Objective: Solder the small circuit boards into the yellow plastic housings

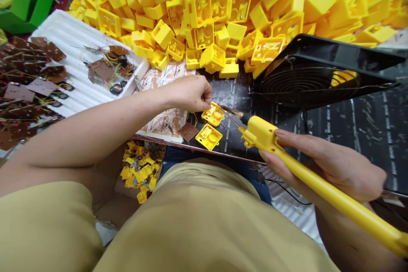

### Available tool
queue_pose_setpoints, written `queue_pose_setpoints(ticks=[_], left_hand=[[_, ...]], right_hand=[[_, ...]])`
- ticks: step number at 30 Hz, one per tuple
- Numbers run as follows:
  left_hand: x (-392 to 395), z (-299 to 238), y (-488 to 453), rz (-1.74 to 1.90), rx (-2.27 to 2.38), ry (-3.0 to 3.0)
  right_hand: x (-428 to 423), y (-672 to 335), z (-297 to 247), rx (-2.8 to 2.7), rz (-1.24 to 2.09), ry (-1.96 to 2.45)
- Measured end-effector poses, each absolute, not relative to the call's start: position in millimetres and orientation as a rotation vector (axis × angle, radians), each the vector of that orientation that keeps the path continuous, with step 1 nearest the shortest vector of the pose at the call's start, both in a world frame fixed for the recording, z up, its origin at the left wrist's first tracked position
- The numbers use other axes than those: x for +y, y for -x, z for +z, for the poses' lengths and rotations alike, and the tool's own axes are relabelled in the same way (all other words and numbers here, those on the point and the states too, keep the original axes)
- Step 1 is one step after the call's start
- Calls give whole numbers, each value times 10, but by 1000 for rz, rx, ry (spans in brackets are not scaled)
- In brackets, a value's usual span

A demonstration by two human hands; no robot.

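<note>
My right hand (338,168) grips a yellow soldering iron (261,131) with a solder feed at its front. The iron's tip reaches the right edge of a small yellow plastic casing (214,114) on the black bench. Over that casing's upper left, my left hand (195,92) is closed in a pinch; what it holds, if anything, is too small to make out. A second yellow casing (208,137) lies just nearer to me, with its inside up. Beside it, at the bench edge, is a brown circuit board (188,131) with thin yellow wires.
Yellow casings (200,8) are heaped across the back. A black fan (306,76) stands tilted at the right. At left, a white foam tray (73,38) bears circuit boards (28,89) with wires and small speakers. Below the bench edge sits a box of yellow parts (142,170).
</note>
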State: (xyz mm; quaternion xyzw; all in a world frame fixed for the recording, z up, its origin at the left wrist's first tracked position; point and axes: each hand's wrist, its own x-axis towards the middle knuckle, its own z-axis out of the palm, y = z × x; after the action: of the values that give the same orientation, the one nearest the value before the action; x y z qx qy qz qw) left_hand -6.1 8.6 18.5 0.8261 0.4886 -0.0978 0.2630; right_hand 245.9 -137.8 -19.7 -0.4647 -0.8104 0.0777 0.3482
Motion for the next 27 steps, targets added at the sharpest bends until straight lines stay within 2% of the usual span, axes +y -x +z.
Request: queue_pose_setpoints(ticks=[4, 17, 24, 27], left_hand=[[127, 220, -25, -360, 1312, -2301], [98, 321, -199, -583, 1341, -2428], [100, 337, -181, -672, 1309, -2489], [101, 320, -178, -683, 1316, -2504]], right_hand=[[-1283, -2352, -112, -2151, 25, 1008], [-1237, -2277, 18, -2273, 87, 914], [-1350, -2446, 35, -2258, 217, 1219], [-1326, -2519, -9, -2286, 218, 1192]])
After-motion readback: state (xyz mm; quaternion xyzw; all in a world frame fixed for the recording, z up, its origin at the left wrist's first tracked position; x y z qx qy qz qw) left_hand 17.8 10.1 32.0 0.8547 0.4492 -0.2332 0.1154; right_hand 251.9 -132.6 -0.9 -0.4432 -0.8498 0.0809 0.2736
